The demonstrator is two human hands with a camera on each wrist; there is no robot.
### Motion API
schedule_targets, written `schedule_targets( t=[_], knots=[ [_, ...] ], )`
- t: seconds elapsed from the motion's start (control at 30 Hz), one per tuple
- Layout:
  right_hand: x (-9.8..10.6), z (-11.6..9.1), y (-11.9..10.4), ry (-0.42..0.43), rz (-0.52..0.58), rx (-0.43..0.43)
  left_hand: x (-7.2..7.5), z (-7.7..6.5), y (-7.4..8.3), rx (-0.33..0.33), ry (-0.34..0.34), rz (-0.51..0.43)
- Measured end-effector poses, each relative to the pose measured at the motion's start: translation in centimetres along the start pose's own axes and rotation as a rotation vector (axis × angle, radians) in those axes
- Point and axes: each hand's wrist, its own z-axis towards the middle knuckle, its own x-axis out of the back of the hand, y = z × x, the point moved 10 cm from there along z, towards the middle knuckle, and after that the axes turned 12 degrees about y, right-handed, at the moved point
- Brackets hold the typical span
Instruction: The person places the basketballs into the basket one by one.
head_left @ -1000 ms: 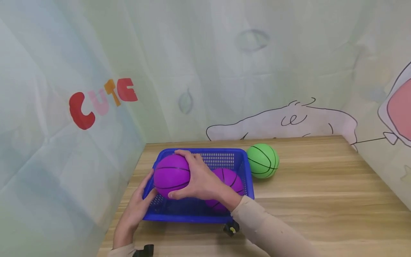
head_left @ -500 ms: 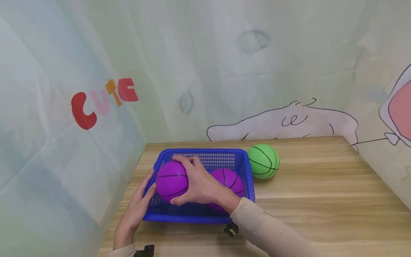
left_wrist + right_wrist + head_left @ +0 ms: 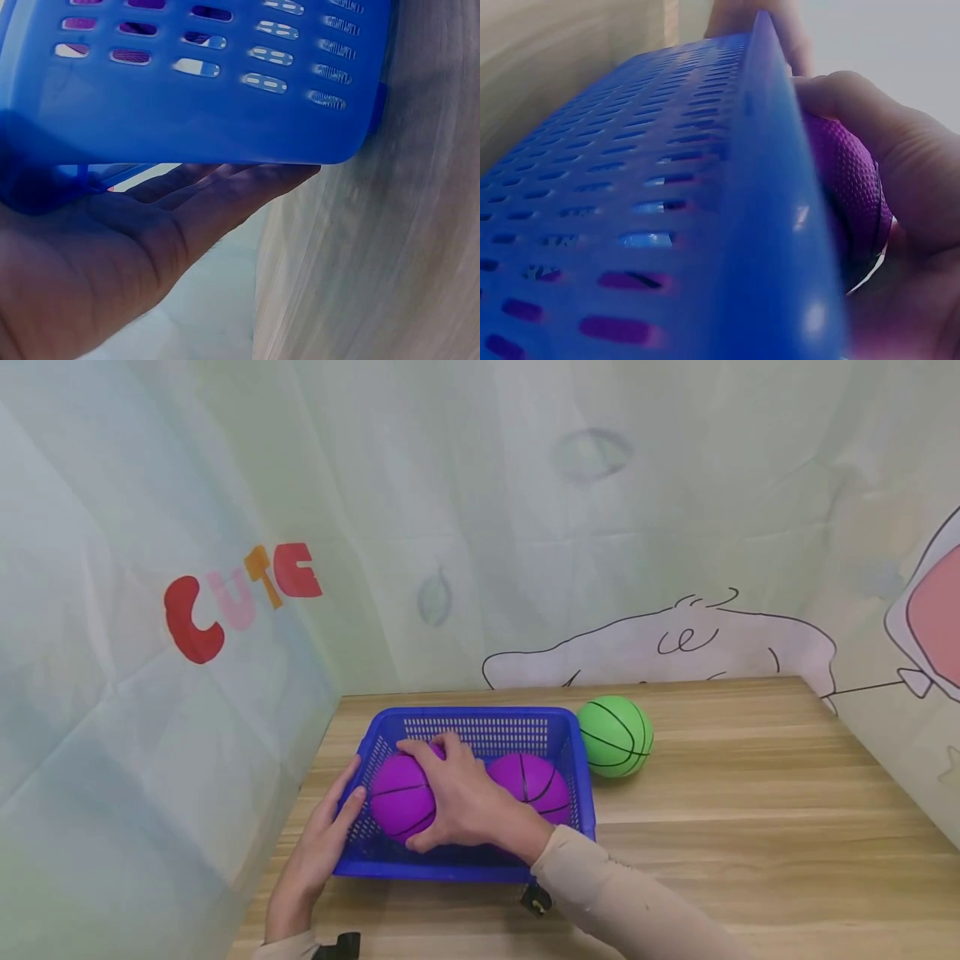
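Inside the blue plastic basket [image 3: 442, 870], toward its left end, sits a purple mini basketball [image 3: 401, 797] with black lines. My right hand [image 3: 468, 802] spans it from the right side, thumb in front and fingers over the back. A second purple ball [image 3: 534, 785] lies at the basket's right end, partly hidden by my right forearm. My left hand [image 3: 318, 839] grips the basket's left side, its thumb over the rim. In the left wrist view, straight fingers [image 3: 232, 191] lie along the outside of the wall. The right wrist view shows my thumb [image 3: 855, 101] against the textured ball.
A green ball [image 3: 615, 737] with black lines stands on the wooden table [image 3: 750, 827], close by the basket's back right corner. Printed cloth walls [image 3: 480, 527] enclose the table at the back and both sides. Below the basket's front edge a small black object [image 3: 536, 900] shows near my right sleeve.
My right hand has lowered the purple ball from above the rim down into the basket, shifting slightly right. The left hand and the basket have stayed in place.
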Motion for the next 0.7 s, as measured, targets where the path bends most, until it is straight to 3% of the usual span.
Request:
schedule_targets(
  t=[0.33,0.7],
  knots=[
    [-0.87,-0.06,-0.1,-0.018,-0.058,0.037,-0.02,0.09,-0.3,0.012,-0.006,0.011],
    [-0.82,-0.03,-0.17,-0.075,-0.028,0.072,-0.04,-0.04,0.03,0.0,-0.005,-0.007]
  ],
)
